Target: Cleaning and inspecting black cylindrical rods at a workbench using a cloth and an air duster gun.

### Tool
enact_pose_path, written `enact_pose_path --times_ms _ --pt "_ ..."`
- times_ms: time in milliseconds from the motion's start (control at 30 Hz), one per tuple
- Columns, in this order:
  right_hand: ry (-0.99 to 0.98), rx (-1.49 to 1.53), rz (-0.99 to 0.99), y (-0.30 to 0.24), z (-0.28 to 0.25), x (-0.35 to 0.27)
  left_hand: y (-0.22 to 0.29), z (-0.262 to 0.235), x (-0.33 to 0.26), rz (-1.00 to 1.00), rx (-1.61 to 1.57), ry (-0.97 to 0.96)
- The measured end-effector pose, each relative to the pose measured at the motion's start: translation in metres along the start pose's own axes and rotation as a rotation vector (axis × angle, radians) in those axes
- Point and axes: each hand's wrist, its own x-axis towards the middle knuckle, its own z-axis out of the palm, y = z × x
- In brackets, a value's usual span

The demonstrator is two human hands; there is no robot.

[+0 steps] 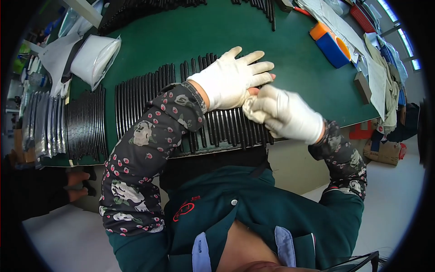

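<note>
My left hand [229,81], in a white glove, lies flat with its fingers spread over a row of slim black rods [222,129]. Bare skin shows at its thumb tip, close beside a bunched cream cloth [254,111]. That cloth is gripped in my right hand [294,113], also in a white glove, at the right end of the row. The fingers curl round the cloth, over the near part of the rods. My hands and the cloth hide the middle of several rods, so whether the cloth touches them I cannot tell.
More black rods [136,97] lie side by side to the left on the green table [290,54]. Past them are bagged rods [50,122] and a white plastic-wrapped pack [95,59]. A blue and orange tape dispenser [333,47] and a grey block [362,87] stand at the right.
</note>
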Motion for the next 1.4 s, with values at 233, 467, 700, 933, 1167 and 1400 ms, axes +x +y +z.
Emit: enact_pose_path --times_ms 233,467,700,933,1167,1400 --pt "-0.335 0.380 0.115 -0.038 -0.029 -0.015 0.005 0.003 0.010 -0.029 -0.087 0.004" --pt "-0.390 0.159 -0.252 -0.028 -0.011 -0.036 0.007 0.002 0.018 -0.028 -0.044 -0.009" --pt "-0.064 0.016 -0.098 -0.018 0.012 -0.007 0.005 0.012 0.020 0.000 0.004 0.034" --pt "-0.369 0.411 0.042 -0.043 -0.028 -0.015 0.006 0.002 0.015 -0.062 -0.078 0.005" --pt "-0.076 0.382 0.201 -0.029 -0.032 -0.002 -0.040 -0.032 -0.044 -0.220 -0.031 0.137" --pt "0.045 0.114 0.118 -0.016 -0.007 0.035 -0.026 -0.002 -0.045 -0.177 0.057 0.056"
